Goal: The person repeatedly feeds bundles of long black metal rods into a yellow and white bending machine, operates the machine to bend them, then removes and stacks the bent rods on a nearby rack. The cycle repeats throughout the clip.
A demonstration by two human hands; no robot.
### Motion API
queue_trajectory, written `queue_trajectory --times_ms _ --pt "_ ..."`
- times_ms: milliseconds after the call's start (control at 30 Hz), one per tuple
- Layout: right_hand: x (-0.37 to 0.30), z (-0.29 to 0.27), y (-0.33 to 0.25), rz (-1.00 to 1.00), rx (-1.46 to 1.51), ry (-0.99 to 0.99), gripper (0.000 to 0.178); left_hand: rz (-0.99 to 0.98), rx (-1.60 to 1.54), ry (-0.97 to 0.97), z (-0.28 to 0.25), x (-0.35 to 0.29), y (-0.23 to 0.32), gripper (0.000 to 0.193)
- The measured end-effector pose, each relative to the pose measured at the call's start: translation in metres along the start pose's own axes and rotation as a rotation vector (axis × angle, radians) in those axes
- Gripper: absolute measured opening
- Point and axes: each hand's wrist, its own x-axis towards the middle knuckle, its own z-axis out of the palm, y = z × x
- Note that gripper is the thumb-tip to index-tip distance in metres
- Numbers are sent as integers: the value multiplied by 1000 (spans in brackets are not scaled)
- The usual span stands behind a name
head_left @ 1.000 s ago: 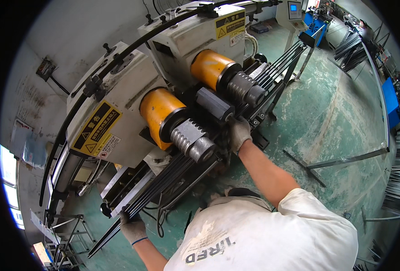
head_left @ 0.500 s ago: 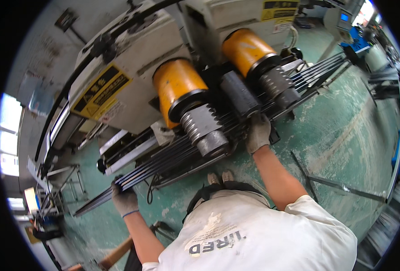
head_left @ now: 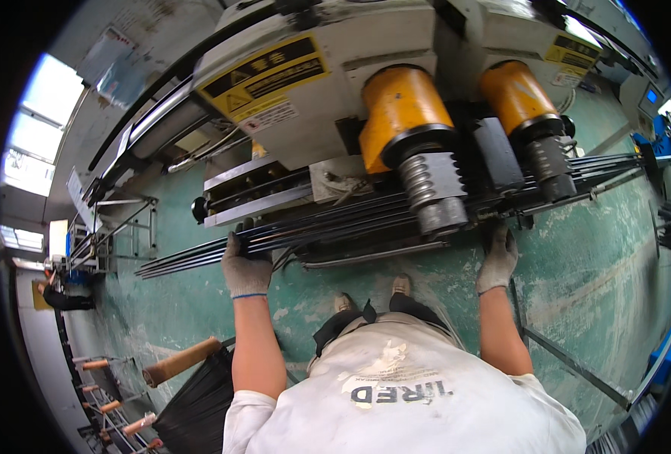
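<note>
A bundle of long, thin dark metal bars (head_left: 297, 233) runs left to right across the front of a large white machine (head_left: 328, 110), passing behind its threaded heads. Near its left end my gloved left hand (head_left: 247, 271) is closed around the bars, thumb and fingers reaching up over them. My gloved right hand (head_left: 498, 259) grips the bundle's near side, just below a black block (head_left: 499, 155); its fingertips are partly hidden. Between my hands, a grey threaded head (head_left: 431, 189) sticks out under an orange cylinder (head_left: 407, 110). A second orange cylinder (head_left: 518, 94) stands farther right.
A thin metal rail (head_left: 377, 256) runs below the bars. Dark metal framing (head_left: 570, 362) lies by my right arm. At lower left are a brown roll (head_left: 182, 362) and black sheeting (head_left: 199, 405). Another person (head_left: 66, 297) is far left.
My view has turned, so the machine sits farther right and the bars look more level. My left hand seems somewhat farther from the bars' left tip. Both hands stay at the bundle.
</note>
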Motion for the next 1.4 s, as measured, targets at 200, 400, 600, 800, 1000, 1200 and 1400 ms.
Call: queue_trajectory --times_ms 200,400,600,800,1000,1200,1400 --pt "-34 -49 66 26 -455 32 70 30 -174 105 -52 42 61 35" --pt "-86 -100 147 286 -434 37 58 46 -202 92 -108 67 135 30" --pt "-178 -110 178 505 -617 9 61 219 -235 171 -189 114 253 27" --pt "-229 -149 238 429 -864 -46 65 261 -195 189 -256 157 358 32" --pt "-228 -104 199 397 -958 -205 57 357 -116 272 -305 173 423 32" --pt "-205 -79 175 274 -869 -133 47 377 93 242 -324 163 442 36" --pt "-211 -72 167 309 -904 -123 41 295 156 121 -317 135 416 44"
